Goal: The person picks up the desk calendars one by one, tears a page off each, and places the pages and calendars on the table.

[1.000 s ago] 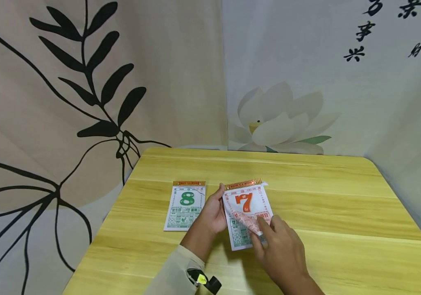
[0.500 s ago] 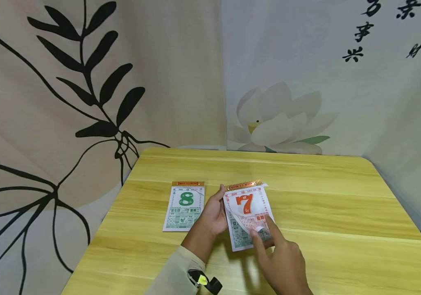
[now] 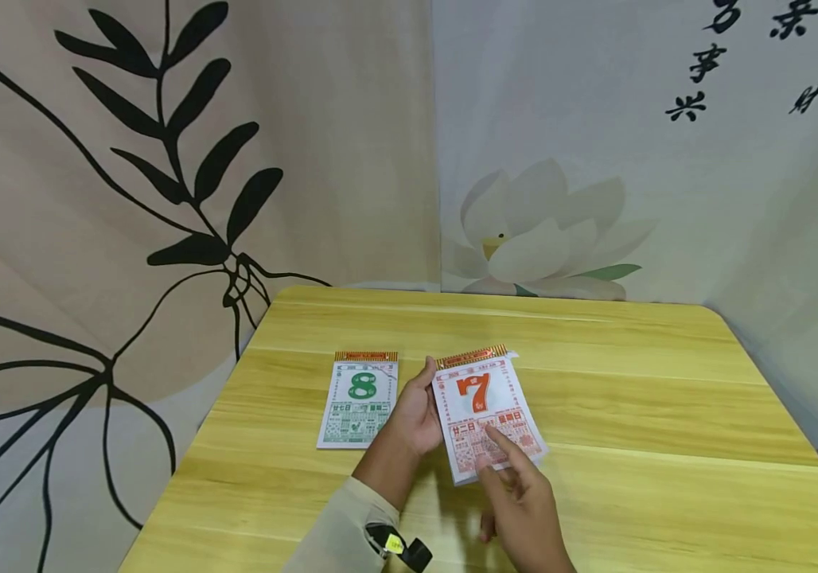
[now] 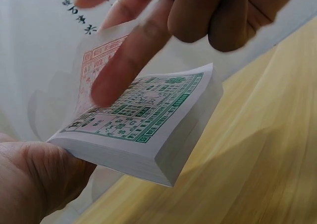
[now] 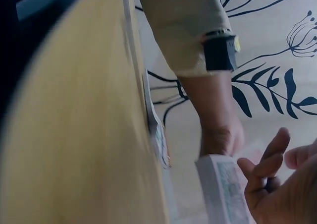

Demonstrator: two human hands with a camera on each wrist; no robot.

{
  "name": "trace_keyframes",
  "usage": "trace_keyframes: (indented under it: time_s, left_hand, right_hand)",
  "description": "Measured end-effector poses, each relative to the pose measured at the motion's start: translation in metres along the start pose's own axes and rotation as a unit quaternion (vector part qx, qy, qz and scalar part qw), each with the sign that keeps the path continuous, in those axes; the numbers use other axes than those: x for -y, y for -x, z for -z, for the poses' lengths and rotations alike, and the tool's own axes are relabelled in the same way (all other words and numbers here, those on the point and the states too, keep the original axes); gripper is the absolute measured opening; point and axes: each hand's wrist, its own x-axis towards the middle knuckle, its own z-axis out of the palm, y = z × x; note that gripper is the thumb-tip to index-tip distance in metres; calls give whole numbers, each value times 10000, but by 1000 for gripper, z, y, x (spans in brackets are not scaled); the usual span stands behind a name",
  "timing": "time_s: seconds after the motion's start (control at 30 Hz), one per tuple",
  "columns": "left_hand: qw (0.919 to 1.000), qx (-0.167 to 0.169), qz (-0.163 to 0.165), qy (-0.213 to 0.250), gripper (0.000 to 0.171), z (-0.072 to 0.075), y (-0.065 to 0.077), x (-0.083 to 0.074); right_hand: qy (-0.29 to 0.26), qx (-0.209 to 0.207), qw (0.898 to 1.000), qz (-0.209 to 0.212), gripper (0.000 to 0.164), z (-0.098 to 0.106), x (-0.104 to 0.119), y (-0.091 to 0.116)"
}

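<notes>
My left hand (image 3: 416, 418) holds a thick tear-off calendar (image 3: 477, 394) with a red 7 by its left edge, tilted above the table. My right hand (image 3: 531, 517) reaches over its lower part, with the index finger extended against the red page. Seen from the left wrist, that red page (image 4: 89, 70) rises off a green-printed page (image 4: 143, 105). One straight finger (image 4: 116, 73) lies in front of the raised page, with other fingers partly behind it. The right wrist view shows the calendar's white page edges (image 5: 213, 189) beside the hand.
A second calendar (image 3: 359, 402) with a green 8 lies flat left of the left hand. Both are over a yellow wood-grain table (image 3: 667, 430). Printed curtains (image 3: 352, 159) hang behind it. A black camera (image 3: 416, 553) is strapped to the left wrist.
In the head view the turned-up lower left of the 7 page has come down, covering the green print. My right hand has shifted left and lower. The left hand stays put.
</notes>
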Motion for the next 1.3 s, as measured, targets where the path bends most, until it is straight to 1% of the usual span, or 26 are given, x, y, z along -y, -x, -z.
trace_keyframes:
  time_s: [0.1, 0.17, 0.3, 0.37, 0.47, 0.6, 0.7, 0.8, 1.03, 1.13, 1.3]
  left_hand:
    - [10000, 53, -8, 42, 50, -1, 1, 0]
    - [9999, 103, 11, 10, 52, -2, 2, 0]
    - [9999, 103, 30, -12, 52, -3, 3, 1]
    - [9999, 124, 1, 28, 52, -3, 4, 1]
    - [9999, 137, 5, 52, 52, -4, 4, 1]
    - [10000, 40, -6, -47, 50, -5, 5, 0]
    - [10000, -17, -34, -44, 47, -5, 4, 0]
    - [10000, 29, 8, -15, 48, -5, 4, 0]
    - [10000, 55, 29, 20, 54, -5, 5, 0]
    - [10000, 70, 23, -21, 58, -5, 5, 0]
    - [10000, 21, 17, -95, 57, -5, 5, 1]
  right_hand:
    - [-524, 189, 9982, -241, 46, -5, -5, -3]
    - [-708, 318, 9966, -278, 44, -8, -9, -5]
    - [-923, 556, 9941, -108, 41, -15, -18, -9]
    - [-949, 571, 9938, 35, 39, -18, -22, -10]
    - [-958, 358, 9946, 193, 35, -22, -24, -10]
    - [-938, 49, 9955, 152, 31, -23, -24, -11]
    - [-952, 12, 9954, 92, 32, -23, -24, -12]
    - [-956, -13, 9954, 72, 32, -22, -23, -12]
    - [-815, -356, 9959, -165, 29, -22, -20, -12]
    - [-752, -404, 9963, -122, 29, -22, -20, -12]
    - [-590, -630, 9963, -26, 26, -22, -21, -11]
